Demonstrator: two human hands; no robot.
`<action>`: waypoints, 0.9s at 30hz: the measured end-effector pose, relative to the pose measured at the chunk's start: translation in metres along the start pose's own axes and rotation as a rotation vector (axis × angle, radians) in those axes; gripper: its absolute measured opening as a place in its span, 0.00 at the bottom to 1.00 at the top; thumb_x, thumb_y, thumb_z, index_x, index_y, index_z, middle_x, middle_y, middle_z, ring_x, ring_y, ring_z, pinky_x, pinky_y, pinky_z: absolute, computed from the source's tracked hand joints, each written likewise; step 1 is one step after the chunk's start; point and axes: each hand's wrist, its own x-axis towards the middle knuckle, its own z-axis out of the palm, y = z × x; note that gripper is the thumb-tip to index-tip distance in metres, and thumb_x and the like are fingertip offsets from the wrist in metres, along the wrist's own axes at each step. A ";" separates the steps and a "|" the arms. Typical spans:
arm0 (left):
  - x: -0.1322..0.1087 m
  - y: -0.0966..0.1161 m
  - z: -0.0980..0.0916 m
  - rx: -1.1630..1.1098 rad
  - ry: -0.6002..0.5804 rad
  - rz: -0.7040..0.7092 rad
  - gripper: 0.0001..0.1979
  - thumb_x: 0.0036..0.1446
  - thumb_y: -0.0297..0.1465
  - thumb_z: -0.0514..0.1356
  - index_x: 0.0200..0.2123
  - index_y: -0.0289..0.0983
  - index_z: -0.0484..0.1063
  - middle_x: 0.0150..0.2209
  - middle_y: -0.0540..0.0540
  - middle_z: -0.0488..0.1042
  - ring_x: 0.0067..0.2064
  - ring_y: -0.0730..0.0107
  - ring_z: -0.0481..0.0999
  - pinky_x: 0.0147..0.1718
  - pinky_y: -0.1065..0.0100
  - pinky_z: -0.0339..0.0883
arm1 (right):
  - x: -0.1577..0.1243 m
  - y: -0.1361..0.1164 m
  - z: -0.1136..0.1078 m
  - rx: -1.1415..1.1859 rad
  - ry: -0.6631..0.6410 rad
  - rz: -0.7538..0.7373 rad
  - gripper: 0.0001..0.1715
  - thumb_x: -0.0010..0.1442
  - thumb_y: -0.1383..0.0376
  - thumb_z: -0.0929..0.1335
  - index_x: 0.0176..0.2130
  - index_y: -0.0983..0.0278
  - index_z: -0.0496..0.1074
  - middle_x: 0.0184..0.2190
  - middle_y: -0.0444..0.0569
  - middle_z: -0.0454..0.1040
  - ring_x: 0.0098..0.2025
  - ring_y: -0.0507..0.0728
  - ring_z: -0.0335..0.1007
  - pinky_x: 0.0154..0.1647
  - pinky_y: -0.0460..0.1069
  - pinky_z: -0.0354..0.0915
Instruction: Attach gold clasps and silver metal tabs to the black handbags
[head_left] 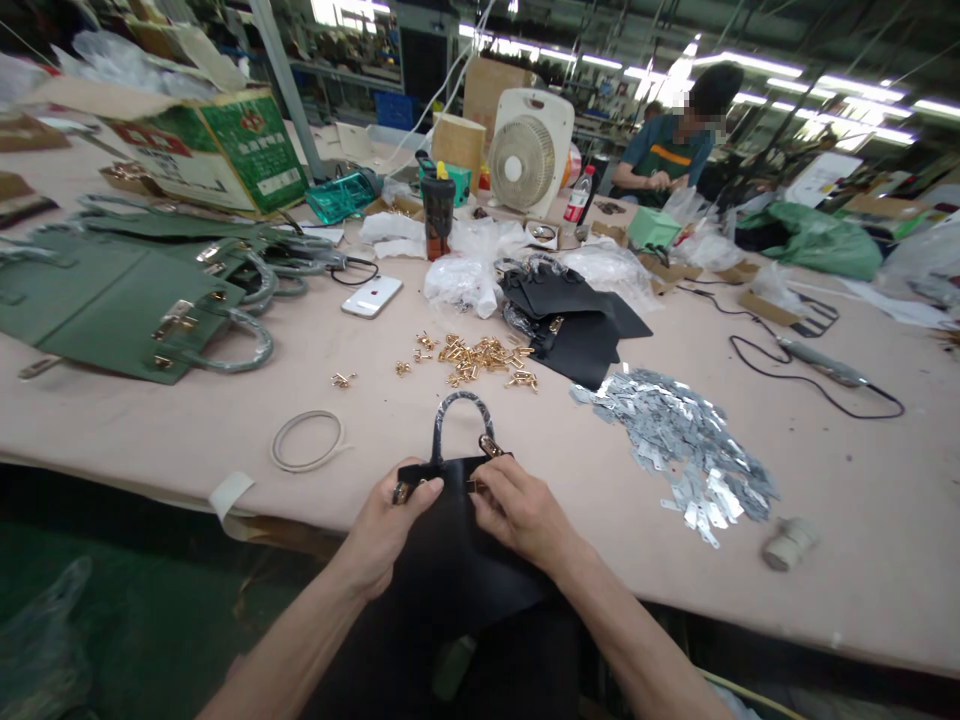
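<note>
A black handbag panel (465,560) with a plastic-wrapped loop handle (463,400) hangs over the table's near edge. My left hand (386,530) grips its upper left edge, thumb on the front face beside a gold fitting. At the upper right, my right hand (521,505) has its fingers pinched at the panel next to another gold clasp (489,446). Whatever small piece may be between those fingertips is mostly hidden. Beyond the handle lies a pile of small gold fittings (480,358). To the right spreads a heap of flat silver metal plates (675,430).
Black bag panels (574,320) lie behind the gold pile, and green bag panels (112,290) at left. A tape roll (306,441), phone (373,297), tumbler (438,215), fan (529,150) and corded tool (825,362) are on the table (585,500). A co-worker (667,150) sits across.
</note>
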 end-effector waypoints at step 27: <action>-0.004 -0.002 0.007 0.169 0.068 0.205 0.18 0.58 0.46 0.67 0.35 0.38 0.70 0.28 0.54 0.67 0.30 0.73 0.65 0.30 0.73 0.62 | -0.015 -0.007 0.020 0.031 0.231 0.043 0.23 0.68 0.74 0.69 0.59 0.56 0.75 0.42 0.52 0.79 0.44 0.56 0.79 0.46 0.50 0.79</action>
